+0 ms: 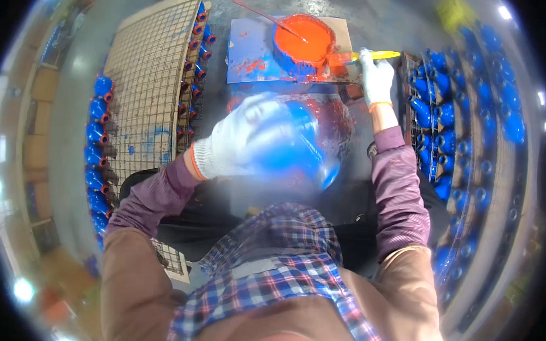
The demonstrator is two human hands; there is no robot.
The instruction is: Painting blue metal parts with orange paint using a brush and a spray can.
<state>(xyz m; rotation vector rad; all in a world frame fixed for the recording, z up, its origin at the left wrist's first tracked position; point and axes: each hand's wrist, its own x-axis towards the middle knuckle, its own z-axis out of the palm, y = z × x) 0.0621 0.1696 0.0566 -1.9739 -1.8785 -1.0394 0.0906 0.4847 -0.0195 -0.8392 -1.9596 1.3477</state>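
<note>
My left hand (253,131), in a white knit glove, is smeared by motion. It holds a glossy blue rounded piece (307,144) in front of my lap; the blur hides its exact kind. My right hand (376,78), also gloved in white, is closed round a paintbrush (385,55) with a yellow handle. The brush lies sideways, its orange-coated head at the right rim of a bucket of orange-red paint (301,39). A thin red-coated stick (269,20) leans in the paint and sticks out to the upper left.
The bucket stands on a paint-spattered board (247,55). Behind the blue piece lies a red-stained round tray or pan (341,122). To the left, a wire rack (147,76) has blue pieces with red rims along its sides. More blue pieces (425,112) fill racks on the right.
</note>
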